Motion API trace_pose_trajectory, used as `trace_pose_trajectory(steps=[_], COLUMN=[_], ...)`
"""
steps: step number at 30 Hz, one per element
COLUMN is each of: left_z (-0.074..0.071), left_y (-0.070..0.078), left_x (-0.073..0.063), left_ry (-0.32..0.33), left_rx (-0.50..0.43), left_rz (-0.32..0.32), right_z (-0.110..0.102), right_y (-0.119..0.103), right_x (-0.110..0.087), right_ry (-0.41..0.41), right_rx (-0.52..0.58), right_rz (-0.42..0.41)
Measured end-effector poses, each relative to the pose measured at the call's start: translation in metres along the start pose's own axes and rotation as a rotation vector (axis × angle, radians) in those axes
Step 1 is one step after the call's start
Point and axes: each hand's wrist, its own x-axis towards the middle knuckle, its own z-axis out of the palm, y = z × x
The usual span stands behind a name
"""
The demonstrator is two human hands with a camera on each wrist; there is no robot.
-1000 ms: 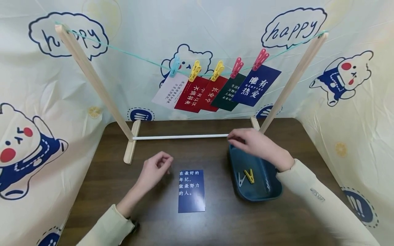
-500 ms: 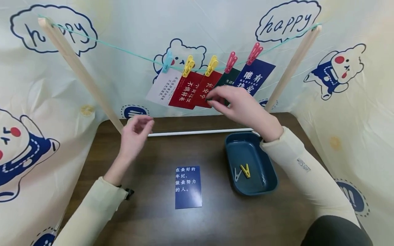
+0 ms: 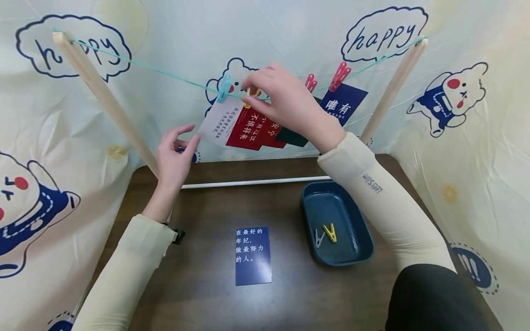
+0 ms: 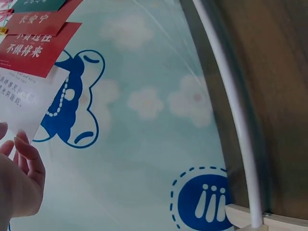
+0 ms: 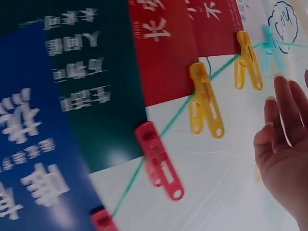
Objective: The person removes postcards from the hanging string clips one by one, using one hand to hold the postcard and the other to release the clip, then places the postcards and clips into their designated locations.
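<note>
Five printed rectangular cards (image 3: 247, 132) hang pegged beside left grip (image 3: 175, 156) and right grip (image 3: 291, 101), both loosely parted; one blue rectangular card (image 3: 253, 271) lies unpegged below.

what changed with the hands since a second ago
The right hand moved from the tray up and left, near the light-blue clip; the left hand rose toward the white card, contact unclear. The hung cards, flat blue card and both tray clips stayed put.
</note>
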Motion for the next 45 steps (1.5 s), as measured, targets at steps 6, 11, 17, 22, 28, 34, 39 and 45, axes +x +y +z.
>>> trace_pose_trajectory(steps=[6,11,17,22,28,34,39,45], left_z=[0.004,0.005,0.01,0.011,0.008,0.005,0.004,0.002], left_y=[0.001,-0.001,-0.001,-0.001,0.001,0.0,0.0,0.003], left_x=[0.015,0.019,0.017,0.019,0.019,0.016,0.016,0.016], left_ry=[-0.07,-0.101,-0.11,-0.085,-0.068,-0.062,-0.052,-0.036], left_rx=[0.008,-0.007,0.034,0.015,-0.028,-0.026,-0.012,-0.013], left_rz=[-0.012,-0.039,-0.029,-0.005,0.001,-0.015,-0.008,-0.009], right_z=[-0.001,0.003,0.008,0.006,0.006,0.007,0.011,0.011], right_y=[-0.005,-0.008,-0.004,-0.003,-0.004,-0.006,-0.004,-0.001], right_x=[0.027,0.042,0.049,0.051,0.052,0.051,0.049,0.047], right_ry=[-0.086,-0.226,-0.256,-0.213,-0.2,-0.21,-0.132,-0.067], right_rx=[-0.145,-0.15,-0.077,-0.032,0.028,0.087,0.137,0.139], right_rz=[0.045,0.142,0.186,0.164,0.155,0.173,0.136,0.084])
